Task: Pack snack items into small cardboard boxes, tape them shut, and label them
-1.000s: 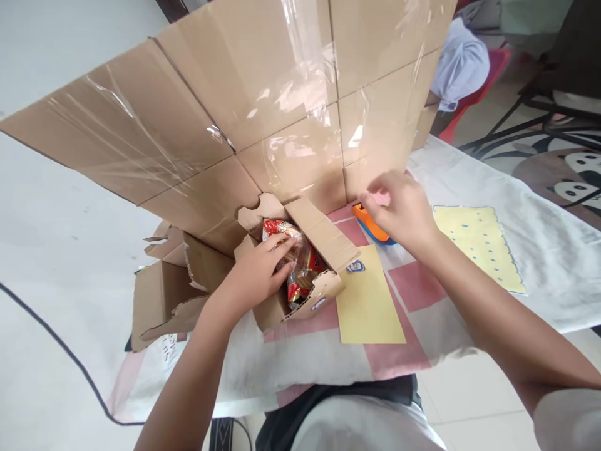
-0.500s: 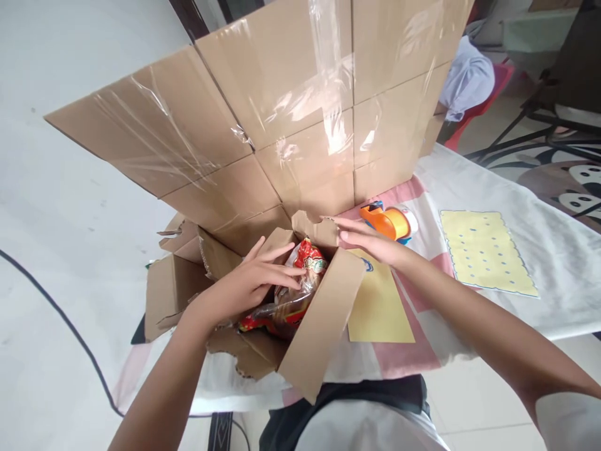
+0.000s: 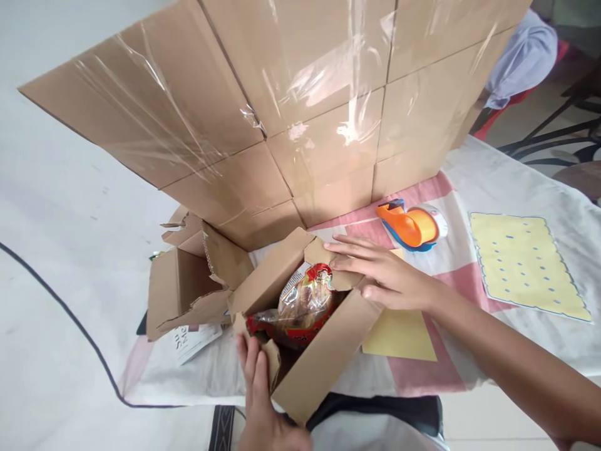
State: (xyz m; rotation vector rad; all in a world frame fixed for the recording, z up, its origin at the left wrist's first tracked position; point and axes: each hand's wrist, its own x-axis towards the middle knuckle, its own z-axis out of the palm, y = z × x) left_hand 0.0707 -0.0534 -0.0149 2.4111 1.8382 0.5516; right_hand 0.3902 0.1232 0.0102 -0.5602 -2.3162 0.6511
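An open cardboard box (image 3: 323,360) sits at the table's front edge, its flaps up. Inside lies a clear and red plastic packet (image 3: 307,300) with brownish contents. At the box's near left end, my left hand (image 3: 263,388) presses its fingers against a torn flap, holding the box. My right hand (image 3: 387,272) rests with fingers spread on the flap at the far right end. A second open cardboard box (image 3: 176,291) stands to the left, close beside the first.
Behind the boxes rises a tall taped cardboard panel (image 3: 323,150). An orange and blue tape dispenser (image 3: 413,227), a yellow sheet (image 3: 401,335) and a dotted yellow paper (image 3: 528,266) lie to the right. White papers (image 3: 200,341) lie at left. A person's sleeve (image 3: 526,56) shows at upper right.
My left hand has moved from above the packet down to the box's near left end. My right hand has come further over the far flap. The view has shifted, and the box is turned slightly.
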